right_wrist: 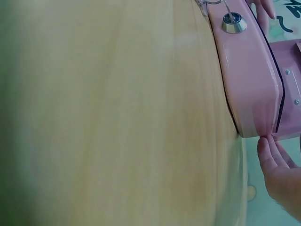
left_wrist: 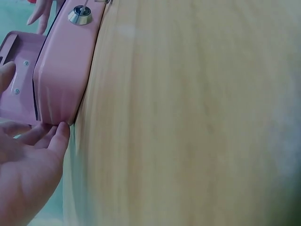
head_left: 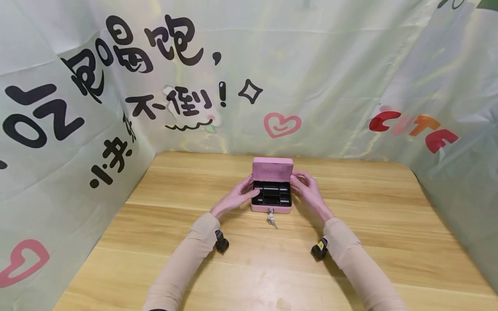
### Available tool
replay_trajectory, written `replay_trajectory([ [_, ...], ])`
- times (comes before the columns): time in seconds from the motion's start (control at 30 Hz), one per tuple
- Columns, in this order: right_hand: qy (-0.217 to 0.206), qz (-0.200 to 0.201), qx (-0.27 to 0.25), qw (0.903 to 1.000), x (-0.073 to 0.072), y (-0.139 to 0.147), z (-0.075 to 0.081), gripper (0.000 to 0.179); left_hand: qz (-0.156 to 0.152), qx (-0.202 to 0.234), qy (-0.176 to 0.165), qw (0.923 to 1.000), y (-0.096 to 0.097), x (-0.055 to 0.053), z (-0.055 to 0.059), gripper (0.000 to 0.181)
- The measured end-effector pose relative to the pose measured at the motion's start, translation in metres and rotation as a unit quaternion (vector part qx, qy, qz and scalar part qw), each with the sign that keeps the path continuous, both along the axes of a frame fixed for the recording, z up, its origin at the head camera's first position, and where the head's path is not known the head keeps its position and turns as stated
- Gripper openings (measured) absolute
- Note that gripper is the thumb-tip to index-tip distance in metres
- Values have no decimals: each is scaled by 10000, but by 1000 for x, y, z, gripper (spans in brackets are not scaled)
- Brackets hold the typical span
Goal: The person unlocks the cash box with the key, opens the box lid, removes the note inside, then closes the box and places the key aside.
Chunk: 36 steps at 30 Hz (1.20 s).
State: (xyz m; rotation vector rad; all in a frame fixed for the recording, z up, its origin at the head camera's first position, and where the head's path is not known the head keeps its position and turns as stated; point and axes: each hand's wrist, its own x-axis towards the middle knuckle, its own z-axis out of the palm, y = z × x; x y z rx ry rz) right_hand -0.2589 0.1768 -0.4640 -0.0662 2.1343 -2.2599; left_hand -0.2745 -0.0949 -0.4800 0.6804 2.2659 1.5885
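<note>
A pink metal cash box [head_left: 271, 209] stands on the table with its lid [head_left: 273, 171] raised. Inside it sits a black tray [head_left: 271, 191] divided into compartments. A key is in the round silver lock [left_wrist: 80, 15] on its front, and more keys [head_left: 271, 222] hang from it. My left hand [head_left: 238, 197] is at the box's left side, fingertips touching the side wall and thumb reaching over the tray's left edge. On the opposite side, my right hand [head_left: 309, 192] rests its fingertips against the wall, with fingers beside the lid. Both hands have fairly straight fingers.
The wooden table [head_left: 186, 181] reaches back to a printed cloth curtain [head_left: 330, 86] that surrounds it on the far side, left and right. Small black cameras [head_left: 221, 242] are strapped at both wrists, below the beige sleeves [head_left: 179, 268].
</note>
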Motion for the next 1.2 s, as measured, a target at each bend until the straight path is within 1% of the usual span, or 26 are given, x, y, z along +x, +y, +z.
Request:
replay_trajectory([
  [0.07,-24,45,125,9999,1,1,1,47,-61,9,-59,10000,-1,0,0,83],
  [0.27,59,53,692,9976,5,5,3,47,-281,134,-464,9984,-2,3,1,98],
  [0.33,65,49,757,9971,6,5,3,47,-372,229,-500,9978,-2,4,2,101],
  [0.47,44,47,937,9956,8,6,3,48,-462,265,-390,9978,-1,6,4,107],
  [0.53,78,10,1090,9940,9,7,3,47,-473,197,-287,9983,-1,6,4,110],
  [0.73,428,-162,1647,9853,11,5,6,42,-424,-86,4,9991,0,5,4,120],
  [0.8,544,-87,1766,9827,13,5,7,43,-397,-181,22,9990,1,6,4,122],
  [0.93,903,165,2112,9731,16,1,11,43,-312,-386,83,9987,2,6,2,126],
  [1.03,1218,330,2343,9639,15,-4,12,39,-280,-394,206,9986,3,5,2,126],
  [1.2,1575,601,2482,9539,15,-13,13,32,-313,-356,370,9982,5,5,1,124],
])
